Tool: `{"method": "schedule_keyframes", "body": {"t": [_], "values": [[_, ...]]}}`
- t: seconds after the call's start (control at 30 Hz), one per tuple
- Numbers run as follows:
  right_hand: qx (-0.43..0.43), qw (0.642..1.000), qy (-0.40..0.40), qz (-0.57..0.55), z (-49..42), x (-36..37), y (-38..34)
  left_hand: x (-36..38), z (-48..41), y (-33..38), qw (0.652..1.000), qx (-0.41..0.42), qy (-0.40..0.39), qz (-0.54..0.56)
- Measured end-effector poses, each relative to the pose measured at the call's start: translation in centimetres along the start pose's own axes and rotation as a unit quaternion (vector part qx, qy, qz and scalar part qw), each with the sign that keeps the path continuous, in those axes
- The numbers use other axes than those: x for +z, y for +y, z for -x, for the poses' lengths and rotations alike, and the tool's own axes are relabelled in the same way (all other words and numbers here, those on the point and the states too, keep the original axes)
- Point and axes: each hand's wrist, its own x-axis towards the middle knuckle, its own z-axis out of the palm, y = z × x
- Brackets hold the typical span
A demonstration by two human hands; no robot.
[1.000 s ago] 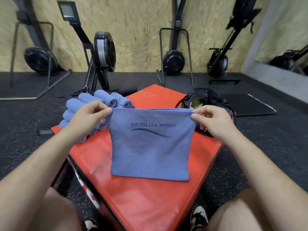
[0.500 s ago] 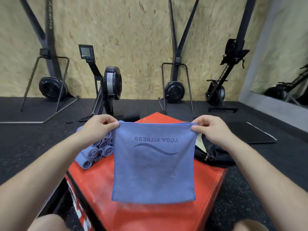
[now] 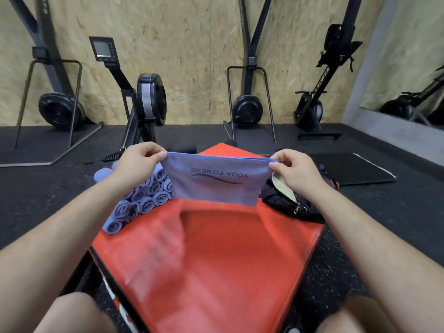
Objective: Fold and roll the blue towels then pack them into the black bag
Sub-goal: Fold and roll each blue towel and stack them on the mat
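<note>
**Towel held at both top corners, above pad**

The blue towel (image 3: 216,186) is held up by its two top corners, top edge stretched taut betw. the hands. The L corner is pinched by the left hand (image 3: 138,162), thumb and curled fingers closed on the cloth. The R corner is pinched likewise by the right hand (image 3: 292,169). The towel hangs clear of the red pad (image 3: 216,260); its lower edge is not in contact w/ the surface.

Print on the towel is seen upside down: "YOGA FITNESS", w/ a dark wave line beside it.

Rolled blue towels (image 3: 144,200) are stacked on the pad's L side, partly behind the left hand. The black bag (image 3: 288,203) lies at the pad's R edge, unzipped, pale lining exposed, partly hidden by the right hand.

Letters "ROWER" are legible on the frame of a rowing machine (image 3: 310,109) at the wall; preceding chars. cannot be read.
</note>
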Motion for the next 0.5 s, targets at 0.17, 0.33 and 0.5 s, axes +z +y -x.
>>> {"method": "schedule_keyframes", "body": {"t": [0.17,0.33,0.5], "values": [[0.06,0.992,-0.108,0.007,5.3,2.2,3.9,2.2,5.1,-3.7,0.995,-0.05,-0.081,-0.027],[0.115,0.957,-0.268,-0.004,10.9,3.6,7.4,2.9,11.2,-8.4,0.968,-0.127,-0.209,-0.06],[0.142,0.947,-0.286,0.023,11.9,5.6,9.3,5.7,13.7,-11.0,0.954,-0.156,-0.249,-0.063]]}}
